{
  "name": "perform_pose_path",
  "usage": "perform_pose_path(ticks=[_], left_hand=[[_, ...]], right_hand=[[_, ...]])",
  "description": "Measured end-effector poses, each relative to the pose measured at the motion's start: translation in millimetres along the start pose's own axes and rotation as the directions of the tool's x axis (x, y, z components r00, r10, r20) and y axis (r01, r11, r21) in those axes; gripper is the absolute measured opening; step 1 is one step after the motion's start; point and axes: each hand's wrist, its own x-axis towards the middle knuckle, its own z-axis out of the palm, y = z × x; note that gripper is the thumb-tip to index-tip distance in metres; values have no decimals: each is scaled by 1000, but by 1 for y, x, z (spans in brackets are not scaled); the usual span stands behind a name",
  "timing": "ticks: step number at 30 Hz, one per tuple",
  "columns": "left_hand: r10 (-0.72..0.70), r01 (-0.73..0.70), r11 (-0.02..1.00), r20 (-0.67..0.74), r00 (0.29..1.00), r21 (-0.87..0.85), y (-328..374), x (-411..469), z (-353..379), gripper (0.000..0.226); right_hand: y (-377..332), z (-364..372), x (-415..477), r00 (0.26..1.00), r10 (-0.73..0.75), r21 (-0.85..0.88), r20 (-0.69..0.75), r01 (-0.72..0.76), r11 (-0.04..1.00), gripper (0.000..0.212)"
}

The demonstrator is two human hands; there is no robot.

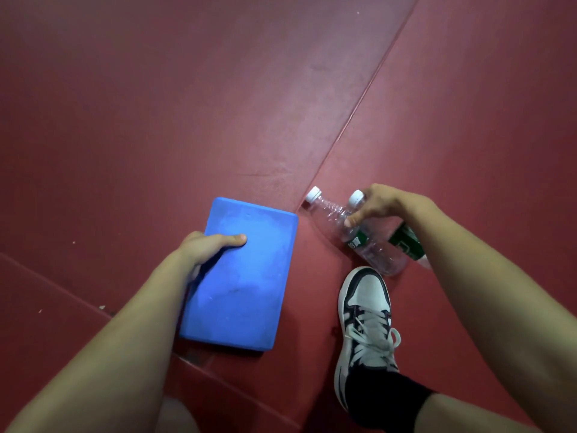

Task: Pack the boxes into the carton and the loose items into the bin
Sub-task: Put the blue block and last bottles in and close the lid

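Left hand: grips the left edge of the block, thumb flat on the top face, fingers curled under and out of sight. The block is face-up, low over the floor. I cannot tell whether its near end rests there.

Right hand: fingers curled round the necks of two bottles, thumb pressing on the shoulder of the left one. Both caps point away and the bodies angle back toward the shoe, close by its toe.

Carton and bin: not in view.

Judgement: the step is lifting both loads to carry off.
- The one-edge hold on the block looks likely to droop, so slide the fingers further under before rising.
- Two smooth necks in one hand can scissor apart, so squeeze them side by side, or hook one between two fingers.
- Lift clear of the shoe.
- Block to the carton, bottles to the bin.
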Motion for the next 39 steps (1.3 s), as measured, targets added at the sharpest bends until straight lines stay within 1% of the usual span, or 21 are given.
perform_pose_path(ticks=[3,5,7,9,11,13,14,16,18,20,21,22,23,25,26,27,30,32,34,37,39], left_hand=[[12,-13,999,38,999,42,4,-8,0,42],[8,-9,1000,96,995,7,3,-9,-7,55],[-23,38,996,184,983,-80,1,-9,-15,68],[-37,73,988,245,969,-136,-1,-12,-18,59],[-28,74,984,268,963,-165,-2,-17,-15,44],[37,21,972,242,970,-236,-2,-21,-9,38],[85,-27,956,188,978,-291,-2,-20,-6,38],[152,-128,909,30,988,-397,3,-15,1,38],[154,-171,870,-74,985,-462,6,-11,14,42],[116,-141,854,-83,990,-501,5,-10,36,44],[103,-127,848,-75,992,-514,4,-10,49,44],[101,-122,843,-69,993,-523,2,-10,61,44],[108,-126,834,-65,992,-537,1,-11,72,48],[129,-148,807,-73,989,-572,6,-9,88,59],[144,-163,801,-78,986,-576,11,-7,92,57],[157,-172,804,-75,985,-569,17,-4,95,52],[193,-176,824,-26,981,-538,36,5,101,45],[220,-190,837,-4,976,-514,48,7,106,50],[244,-196,848,35,969,-492,62,5,112,60],[266,-194,876,108,958,-442,86,-4,122,82],[293,-217,894,144,945,-393,105,-21,130,79]], right_hand=[[-14,8,4,996,-18,-82,91,26,996,48],[-15,7,9,989,-1,-86,151,14,996,46],[-12,5,10,977,23,-114,213,2,993,40],[-8,6,9,976,18,-137,218,13,990,38],[-4,8,9,982,-11,-114,190,33,993,32],[2,6,9,987,-33,-91,160,48,995,28],[6,3,9,986,-40,-75,159,52,996,27],[14,-1,8,986,-51,-11,159,53,999,23],[25,-4,7,992,-56,138,114,40,990,17],[38,-4,3,998,-17,311,62,-3,950,15],[46,-5,1,996,8,395,87,-42,918,11],[52,-7,-1,989,18,459,149,-85,884,9],[57,-9,-3,974,15,489,226,-127,863,20],[64,-11,-8,939,12,476,344,-185,860,52],[67,-11,-8,932,12,464,362,-192,865,61],[68,-11,-10,931,6,467,365,-189,864,61],[75,-14,-14,936,-10,535,352,-192,823,41],[82,-17,-20,938,-17,594,345,-205,778,27],[91,-20,-30,955,3,671,296,-210,711,14],[108,-27,-48,974,41,772,224,-203,603,11],[115,-33,-65,977,34,803,210,-192,564,15]])
